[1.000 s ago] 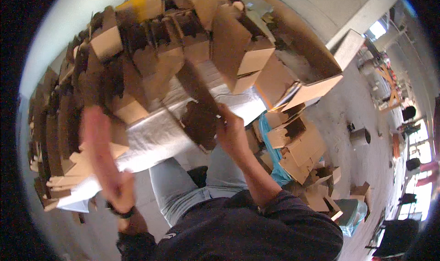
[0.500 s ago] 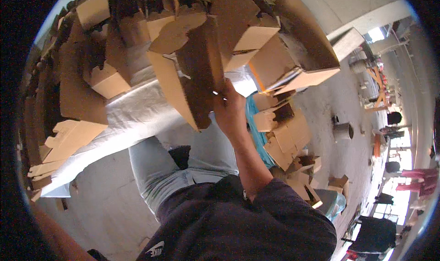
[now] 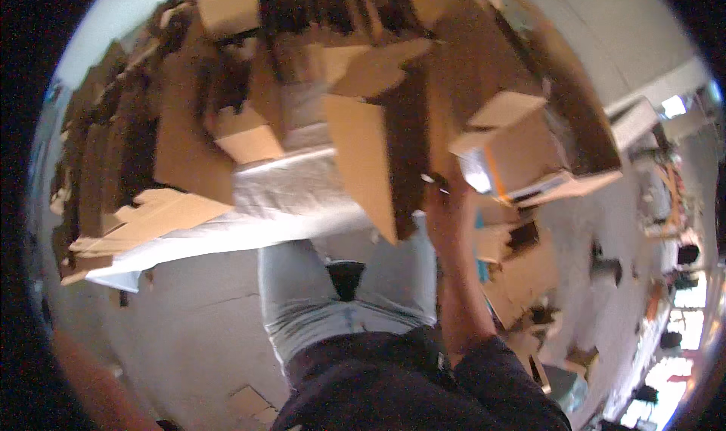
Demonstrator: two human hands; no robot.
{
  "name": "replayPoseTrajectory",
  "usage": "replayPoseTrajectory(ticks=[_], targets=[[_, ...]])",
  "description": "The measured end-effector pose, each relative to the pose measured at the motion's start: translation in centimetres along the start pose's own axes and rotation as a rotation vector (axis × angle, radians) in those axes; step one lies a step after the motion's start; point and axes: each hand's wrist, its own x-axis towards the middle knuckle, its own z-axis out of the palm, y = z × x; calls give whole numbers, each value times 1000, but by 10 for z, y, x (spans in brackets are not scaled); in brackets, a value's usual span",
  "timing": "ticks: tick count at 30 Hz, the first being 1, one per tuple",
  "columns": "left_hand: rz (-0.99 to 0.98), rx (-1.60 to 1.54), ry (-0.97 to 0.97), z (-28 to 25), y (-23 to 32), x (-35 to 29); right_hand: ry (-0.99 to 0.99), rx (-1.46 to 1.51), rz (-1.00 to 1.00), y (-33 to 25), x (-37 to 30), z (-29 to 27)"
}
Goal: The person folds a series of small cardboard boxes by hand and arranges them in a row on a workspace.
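My right hand [image 3: 451, 208] is closed on the near edge of an open brown cardboard box [image 3: 359, 155]. The box stands upright on its side above a pale cloth-covered table [image 3: 291, 193], its dark inside facing left and a wavy-cut flap at its top. Motion blurs the fingers somewhat. Of my left arm only the forearm [image 3: 98, 378] shows at the lower left rim; the hand itself lies outside the picture. To the right of my right hand sits another open cardboard box [image 3: 522, 155] with an orange stripe and white paper in it.
Rows of upright cardboard pieces [image 3: 121, 144] fill the table's left and back. A flat cut cardboard sheet [image 3: 162, 215] overhangs its front left edge. More cardboard boxes [image 3: 522, 276] are heaped at the right, by the floor. A grey bucket-like container [image 3: 605, 271] stands farther right.
The view has swung, so the table and boxes appear farther right and lower. My right hand keeps its hold on the cardboard box. A loose cardboard piece on the floor now shows at the bottom.
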Motion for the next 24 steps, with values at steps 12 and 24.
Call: replayPoseTrajectory(ticks=[12, 24], targets=[[-24, -140, 132, -7, -30, 27, 108, -117, -300, 12, 14, 4], [705, -636, 562, -147, 163, -4, 43, -38, -211, 2, 18, 4]])
